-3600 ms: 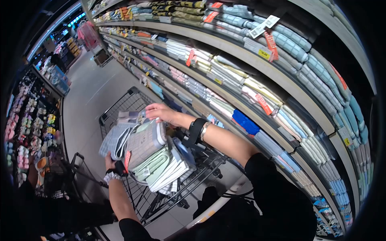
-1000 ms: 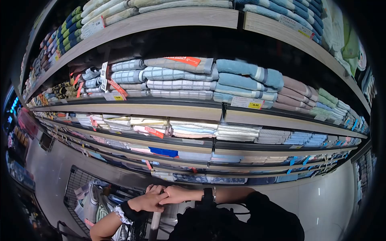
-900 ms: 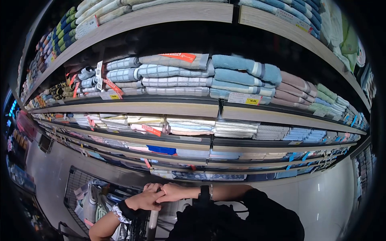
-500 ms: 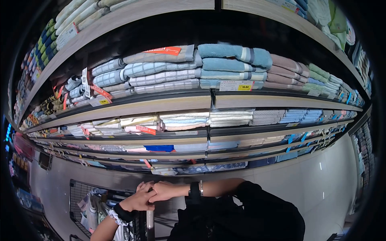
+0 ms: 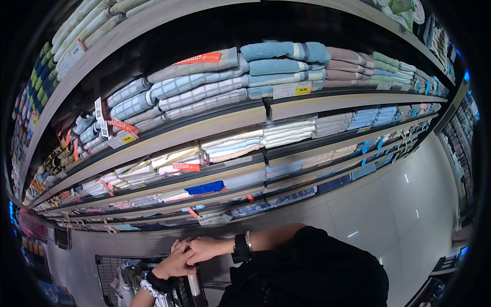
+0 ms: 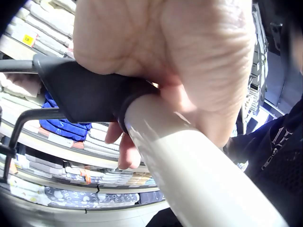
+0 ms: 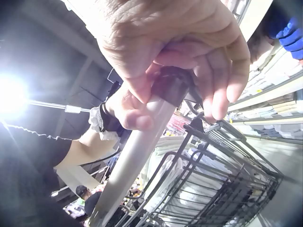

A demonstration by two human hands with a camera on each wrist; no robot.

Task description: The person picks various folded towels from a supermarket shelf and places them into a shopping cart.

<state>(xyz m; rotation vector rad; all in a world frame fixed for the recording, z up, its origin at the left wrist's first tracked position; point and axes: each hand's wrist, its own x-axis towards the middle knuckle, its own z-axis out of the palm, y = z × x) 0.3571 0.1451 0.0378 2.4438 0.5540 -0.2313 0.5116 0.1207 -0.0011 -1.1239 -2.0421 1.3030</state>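
A shopping cart's pale handle (image 5: 194,285) runs below both hands in the head view. My left hand (image 5: 173,264) is curled over its black end joint, and my right hand (image 5: 205,249) overlaps it, touching its fingers. In the left wrist view, the palm of my left hand (image 6: 165,38) covers the joint beside the white bar (image 6: 194,156), fingertips hanging below. The right wrist view has my right hand (image 7: 175,23) bent round the black end, with my left hand's thumb (image 7: 137,119) against the bar (image 7: 135,161). Folded cloths (image 5: 124,286) lie in the cart.
Long shelves of folded towels (image 5: 286,66) stretch across the front, with price tags (image 5: 292,90) on their edges. The cart's wire basket (image 5: 105,271) stands at lower left. Tiled floor (image 5: 378,220) extends to the right, near another rack (image 5: 460,153). Another person (image 7: 90,201) appears in the right wrist view.
Both hands have moved from the cloths in the cart to the handle since the oldest frame. Over the last second they stay together while the head view tilts and turns rightward along the shelves.
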